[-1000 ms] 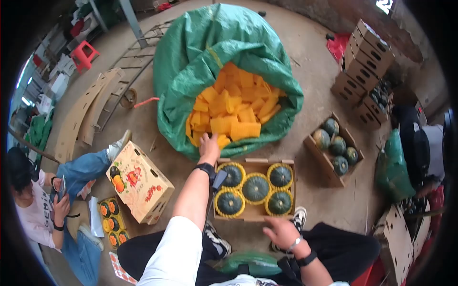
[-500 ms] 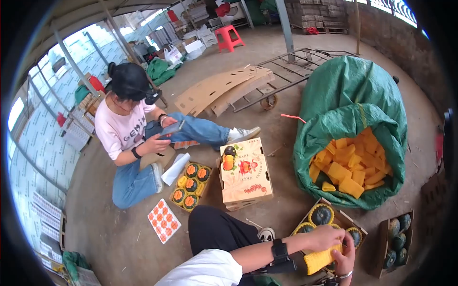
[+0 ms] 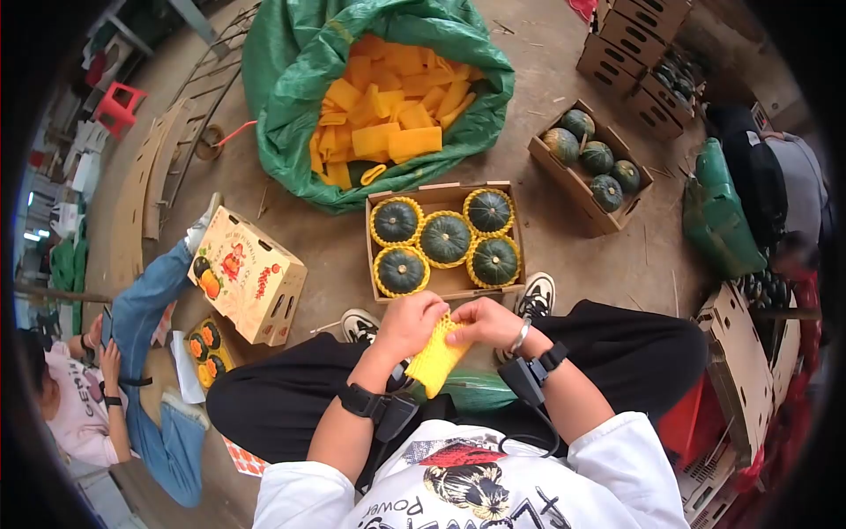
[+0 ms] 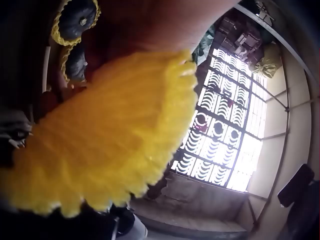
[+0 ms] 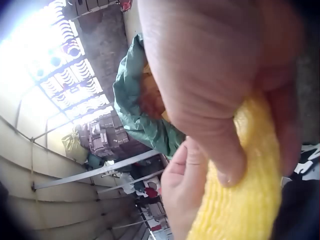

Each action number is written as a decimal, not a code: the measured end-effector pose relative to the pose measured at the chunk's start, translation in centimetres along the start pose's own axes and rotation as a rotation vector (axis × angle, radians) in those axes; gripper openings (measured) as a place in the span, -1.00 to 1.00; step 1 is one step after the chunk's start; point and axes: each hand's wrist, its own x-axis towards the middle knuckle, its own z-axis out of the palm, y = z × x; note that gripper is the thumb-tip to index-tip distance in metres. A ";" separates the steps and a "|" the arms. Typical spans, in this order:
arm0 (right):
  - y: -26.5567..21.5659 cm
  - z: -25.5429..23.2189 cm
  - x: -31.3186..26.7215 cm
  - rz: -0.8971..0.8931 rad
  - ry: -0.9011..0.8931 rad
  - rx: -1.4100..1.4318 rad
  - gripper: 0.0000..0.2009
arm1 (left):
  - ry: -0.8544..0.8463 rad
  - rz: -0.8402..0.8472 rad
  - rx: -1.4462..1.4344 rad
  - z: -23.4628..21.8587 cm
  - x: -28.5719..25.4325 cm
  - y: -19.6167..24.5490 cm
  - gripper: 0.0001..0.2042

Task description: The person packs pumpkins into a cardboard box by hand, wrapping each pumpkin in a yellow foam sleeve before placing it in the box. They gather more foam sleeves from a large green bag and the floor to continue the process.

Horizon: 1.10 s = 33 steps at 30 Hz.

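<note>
Both hands are together in front of the lap, holding a yellow foam net sleeve [image 3: 436,360]. The left hand [image 3: 411,321] pinches its upper edge, and the right hand [image 3: 489,324] grips it from the other side. In the right wrist view the right thumb presses on the ribbed foam net [image 5: 240,200], with fingers of the left hand [image 5: 185,185] beside it. Large in the left wrist view, the sleeve's scalloped edge hides most of the left fingers. Just beyond the hands, a cardboard box [image 3: 370,264] holds several dark green pumpkins [image 3: 445,239], each in a yellow net.
A green sack [image 3: 291,167] full of flat yellow nets [image 3: 414,141] stands behind the box. At right is a carton of bare pumpkins [image 3: 596,159]. A printed carton [image 3: 247,273] stands at left, near a seated person [image 3: 79,397] with a phone.
The left hand has drawn a foam net from the sack and back to the lap. The right hand has joined it on the net. The head view swung left, then back.
</note>
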 end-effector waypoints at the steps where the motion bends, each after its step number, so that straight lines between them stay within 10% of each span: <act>1: -0.3 -0.3 0.2 0.078 0.061 -0.057 -0.77 | 0.079 -0.032 0.067 0.2 0.1 -0.3 -0.81; 7: 1.3 -0.4 0.8 -0.125 0.095 -0.097 -0.79 | 0.035 -0.233 -0.327 0.8 1.6 -2.6 -0.78; 9: 1.3 -1.9 1.3 -0.195 0.415 0.166 -0.83 | -0.457 -0.223 -0.352 -0.3 1.3 -2.1 -0.79; 11: 1.6 -3.0 1.7 -0.185 0.471 0.322 -0.86 | -0.307 -0.233 -0.573 0.4 1.4 -2.3 -0.78; 13: 1.8 -2.6 1.4 -0.166 0.129 0.295 -0.75 | -0.055 -0.221 -0.751 1.5 2.7 -4.5 -0.72; 14: 1.6 -2.2 1.6 -0.257 0.206 -0.181 -0.76 | -0.059 -0.222 -0.749 1.7 2.9 -4.9 -0.72; 16: 1.9 -2.7 2.4 -0.276 0.514 -0.575 -0.77 | 0.136 -0.229 0.446 1.7 3.2 -3.2 -0.66; 17: 2.1 -2.8 2.7 -0.291 0.811 -0.974 -0.78 | 0.137 -0.237 0.438 2.1 2.8 -3.3 -0.66; 19: 2.0 -2.2 3.1 -0.293 0.658 -1.086 -0.76 | -0.027 -0.241 -0.754 2.3 2.7 -3.0 -0.67; 21: 1.6 -1.4 3.2 -0.447 0.478 -0.977 -0.75 | -0.058 -0.282 -0.878 2.3 4.0 -4.0 -0.65; 23: 2.7 -2.1 4.8 -0.596 0.477 -0.773 -0.68 | 0.090 -0.310 -0.265 2.1 6.3 -7.9 -0.62; 25: 2.5 -4.1 6.1 -0.166 0.414 0.116 -0.59 | 0.137 -0.049 -0.135 2.2 7.3 -7.4 -0.59; 26: 2.3 -6.3 7.2 0.044 0.060 -0.014 -0.50 | 0.066 -0.078 -0.087 2.1 7.6 -7.1 -0.58; 29: 5.6 -7.0 10.8 0.024 0.308 -1.052 -0.66 | -0.098 -0.162 0.006 -1.2 10.8 -7.3 -0.65; 33: 7.3 -4.6 10.8 -0.045 0.311 -1.296 -0.75 | 0.697 0.076 0.485 -10.2 18.3 -13.4 -0.80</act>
